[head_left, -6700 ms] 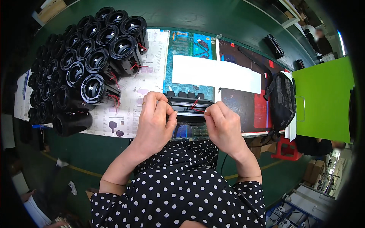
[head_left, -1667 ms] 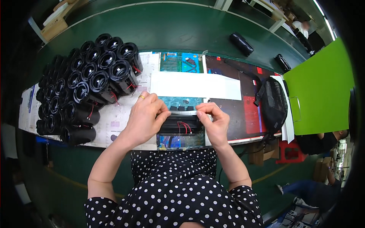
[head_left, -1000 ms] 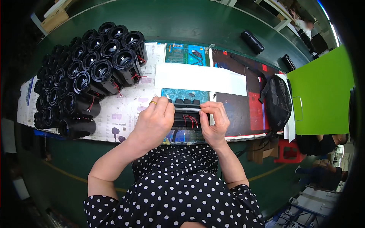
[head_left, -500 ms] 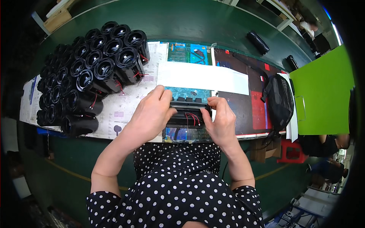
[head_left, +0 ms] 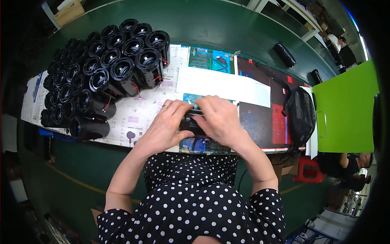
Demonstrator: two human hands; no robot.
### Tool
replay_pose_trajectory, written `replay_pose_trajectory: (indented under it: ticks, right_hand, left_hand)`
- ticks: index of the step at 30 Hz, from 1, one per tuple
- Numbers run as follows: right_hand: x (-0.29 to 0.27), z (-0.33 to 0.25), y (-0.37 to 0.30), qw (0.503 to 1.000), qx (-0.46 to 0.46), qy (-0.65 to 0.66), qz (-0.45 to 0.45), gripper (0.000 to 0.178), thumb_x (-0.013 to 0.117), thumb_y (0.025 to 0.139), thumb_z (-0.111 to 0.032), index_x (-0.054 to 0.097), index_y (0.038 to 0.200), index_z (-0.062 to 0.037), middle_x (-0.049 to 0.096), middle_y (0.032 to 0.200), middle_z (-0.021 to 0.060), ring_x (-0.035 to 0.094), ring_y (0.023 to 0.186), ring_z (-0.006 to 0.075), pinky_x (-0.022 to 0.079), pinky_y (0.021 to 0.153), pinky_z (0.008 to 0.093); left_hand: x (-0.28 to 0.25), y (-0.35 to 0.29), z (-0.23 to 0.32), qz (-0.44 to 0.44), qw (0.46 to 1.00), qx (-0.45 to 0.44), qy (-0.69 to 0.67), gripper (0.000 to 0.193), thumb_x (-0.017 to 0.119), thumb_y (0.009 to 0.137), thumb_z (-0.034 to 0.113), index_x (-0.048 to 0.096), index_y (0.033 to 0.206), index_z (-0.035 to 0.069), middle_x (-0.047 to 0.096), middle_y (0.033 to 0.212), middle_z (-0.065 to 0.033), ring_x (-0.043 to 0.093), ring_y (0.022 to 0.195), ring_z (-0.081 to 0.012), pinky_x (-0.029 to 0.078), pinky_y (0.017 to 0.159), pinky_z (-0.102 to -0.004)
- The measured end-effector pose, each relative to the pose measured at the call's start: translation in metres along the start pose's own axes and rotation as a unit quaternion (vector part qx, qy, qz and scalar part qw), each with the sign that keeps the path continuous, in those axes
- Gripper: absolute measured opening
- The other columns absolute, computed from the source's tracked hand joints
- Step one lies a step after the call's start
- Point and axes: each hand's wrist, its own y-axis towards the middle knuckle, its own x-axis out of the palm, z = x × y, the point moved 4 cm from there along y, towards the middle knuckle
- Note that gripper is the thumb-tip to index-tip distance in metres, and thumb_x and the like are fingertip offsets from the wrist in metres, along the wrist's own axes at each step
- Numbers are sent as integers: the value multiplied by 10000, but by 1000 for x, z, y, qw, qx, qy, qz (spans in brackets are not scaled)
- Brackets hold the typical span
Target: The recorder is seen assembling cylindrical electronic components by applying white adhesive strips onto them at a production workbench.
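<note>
A black plastic housing [head_left: 188, 125] lies at the table's front edge, largely covered by my hands. My left hand [head_left: 163, 125] is closed on its left end, fingers over the far side and thumb at the near side. From the right, my right hand [head_left: 219, 120] bends over the top, its fingers curled on the far edge and its thumb pressed on the upper face. No wires show on the housing now; the hands hide much of it. To the left stand several black tubular housings [head_left: 122, 70] with round open tops, some trailing thin red wires.
White sheets [head_left: 223, 86] lie just beyond my hands on the table [head_left: 122, 120]. At the right are a black mesh bag [head_left: 302, 116] and a bright green panel [head_left: 345, 110]. A red stool [head_left: 308, 170] stands below the table; a person [head_left: 345, 164] is beyond it.
My right hand has moved left and over the housing, covering the red wires that showed before. My left hand keeps its hold. The view has shifted slightly.
</note>
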Motion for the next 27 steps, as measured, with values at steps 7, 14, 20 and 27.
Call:
replay_pose_trajectory:
  ticks: [7, 14, 20, 27]
  right_hand:
    - [-19, 45, -65, 980, 102, 148, 82, 344, 843, 798, 26, 689, 1103, -11, 717, 909, 111, 721, 838, 301, 572, 745, 390]
    - [-15, 68, -49, 947, 158, 280, -14, 200, 773, 869, 42, 656, 1026, 1, 725, 894, 113, 724, 811, 252, 573, 747, 365]
    - [13, 95, 12, 957, 129, 258, 32, 159, 764, 923, -15, 626, 1003, -9, 728, 902, 110, 726, 792, 241, 573, 728, 351]
    - [-54, 18, -47, 975, 100, 179, 86, 166, 809, 879, 49, 667, 945, -6, 714, 872, 114, 699, 725, 228, 545, 633, 336]
  left_hand:
    - [15, 7, -13, 111, 989, 0, -101, 224, 793, 894, 4, 610, 1024, -3, 629, 1058, -148, 648, 945, -308, 543, 857, -404]
    - [14, 8, -9, 128, 989, 39, -59, 168, 765, 893, -29, 612, 954, 1, 631, 1029, -148, 642, 933, -313, 527, 827, -406]
    - [20, 13, -12, 201, 975, 42, -85, 175, 772, 886, 0, 611, 950, 25, 645, 1045, -145, 619, 1025, -339, 498, 924, -445]
    - [1, -19, 14, 168, 982, 24, -89, 172, 815, 887, 98, 647, 905, 64, 613, 1226, -129, 534, 1240, -398, 429, 1073, -549]
